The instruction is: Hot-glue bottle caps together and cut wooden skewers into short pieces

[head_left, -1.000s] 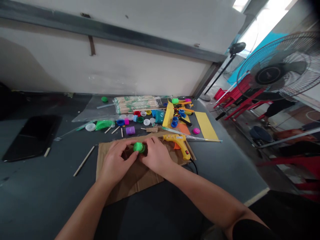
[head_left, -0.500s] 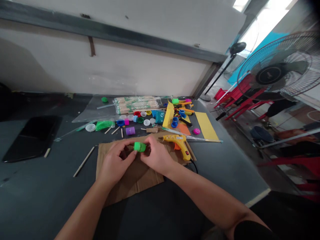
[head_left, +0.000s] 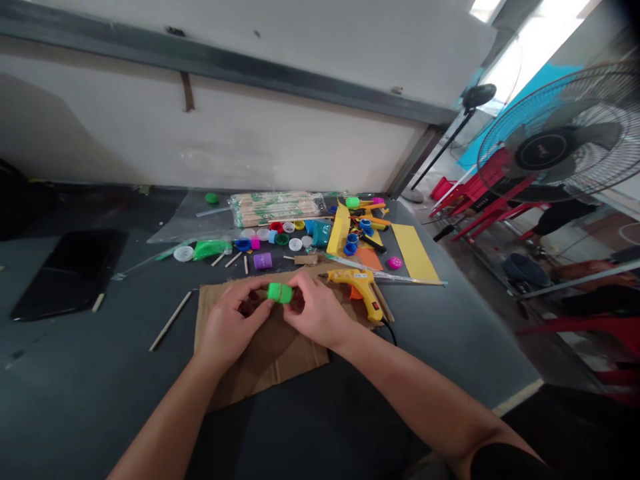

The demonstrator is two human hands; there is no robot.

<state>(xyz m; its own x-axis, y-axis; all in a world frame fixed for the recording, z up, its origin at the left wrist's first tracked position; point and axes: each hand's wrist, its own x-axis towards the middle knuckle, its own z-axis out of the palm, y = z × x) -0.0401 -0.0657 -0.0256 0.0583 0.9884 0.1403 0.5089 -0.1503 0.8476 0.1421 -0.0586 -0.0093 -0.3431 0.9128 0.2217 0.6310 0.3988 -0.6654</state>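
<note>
Green bottle caps (head_left: pixel 279 293) pinched between our left hand (head_left: pixel 231 325) and right hand (head_left: pixel 316 310) | held just above brown cardboard (head_left: pixel 280 350) on the desk (head_left: pixel 75 373) | yellow glue gun (head_left: pixel 361 285) near our right hand.

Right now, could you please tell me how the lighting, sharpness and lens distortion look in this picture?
In the head view the window at top right is blown out to white, while the table is dimly, evenly lit; the green cap between the left hand and right hand is sharp; the wide lens seems to stretch the fan sideways, and the right corners darken.
</note>
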